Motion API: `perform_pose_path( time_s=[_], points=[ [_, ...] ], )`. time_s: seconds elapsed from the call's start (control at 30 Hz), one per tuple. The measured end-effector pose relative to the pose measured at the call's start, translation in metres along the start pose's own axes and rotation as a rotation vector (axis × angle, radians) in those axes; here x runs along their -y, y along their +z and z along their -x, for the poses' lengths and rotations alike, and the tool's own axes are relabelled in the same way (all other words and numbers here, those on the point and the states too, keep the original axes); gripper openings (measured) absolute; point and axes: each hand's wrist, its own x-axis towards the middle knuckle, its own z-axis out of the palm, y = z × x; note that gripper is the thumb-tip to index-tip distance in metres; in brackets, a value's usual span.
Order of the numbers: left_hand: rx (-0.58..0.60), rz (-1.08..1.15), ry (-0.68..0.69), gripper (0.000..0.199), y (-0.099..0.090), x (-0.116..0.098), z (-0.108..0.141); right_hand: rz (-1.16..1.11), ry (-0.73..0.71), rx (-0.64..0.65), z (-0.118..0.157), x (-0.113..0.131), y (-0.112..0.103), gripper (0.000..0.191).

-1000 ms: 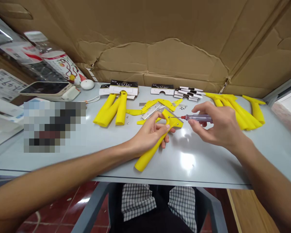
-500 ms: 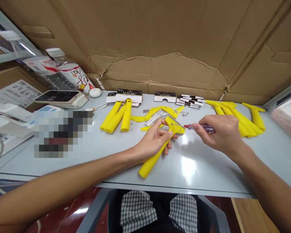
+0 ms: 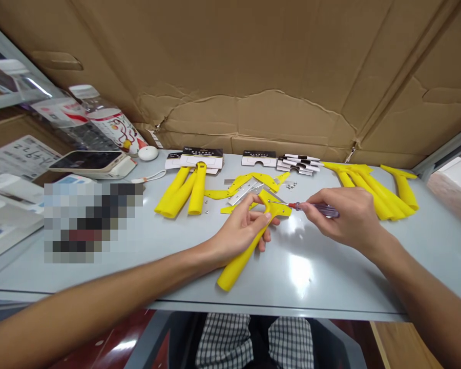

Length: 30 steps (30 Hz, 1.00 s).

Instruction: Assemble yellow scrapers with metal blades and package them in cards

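My left hand [image 3: 241,229] is closed round a yellow T-shaped plastic handle [image 3: 238,267], its head tilted up and to the right. Two small screws show in that head. In my right hand [image 3: 348,212] is a screwdriver [image 3: 325,209] with a clear purplish grip and a red collar. Its thin shaft reaches left, and the tip meets the head near the upper screw. Just behind the head lie flat yellow plates [image 3: 253,179] and metal blades [image 3: 241,193]. A small heap of screws [image 3: 291,185] sits to their right.
Yellow handles with card headers [image 3: 203,154] lie at the back left, and more yellow handles [image 3: 384,197] at the right. Folded cards [image 3: 299,164] rest near the cardboard wall [image 3: 253,61]. Bottles [image 3: 107,120], a phone [image 3: 86,160] and a pixelated patch crowd the left side.
The view has shifted slightly, so the table sits a little lower in the picture. Both hands keep their holds, and the screwdriver tip stays at the handle's head.
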Motion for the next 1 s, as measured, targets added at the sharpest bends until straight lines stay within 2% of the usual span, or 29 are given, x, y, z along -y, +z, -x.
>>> perform_pose_path(
  time_s=[0.13,0.47,0.63,0.77,1.0],
  points=[
    [-0.009,-0.021,-0.002,0.028,-0.0003,0.0,-0.0009,0.053,0.021,-0.01,0.0,0.0011,0.0006,0.033],
    [-0.013,-0.02,0.03,0.029,0.0006,-0.0018,0.0,-0.116,0.017,0.02,-0.0035,0.0063,-0.0026,0.01],
    [-0.018,-0.023,0.019,0.028,0.0027,-0.005,0.0021,-0.214,-0.005,0.076,-0.001,0.0058,-0.0024,0.026],
    [-0.009,-0.004,0.029,0.028,0.0031,-0.0055,0.0023,-0.256,-0.011,0.156,0.0004,0.0051,-0.0027,0.027],
    [-0.056,0.068,0.056,0.035,0.0076,-0.0058,0.0071,-0.153,-0.001,0.08,-0.003,0.006,-0.0031,0.013]
  ],
)
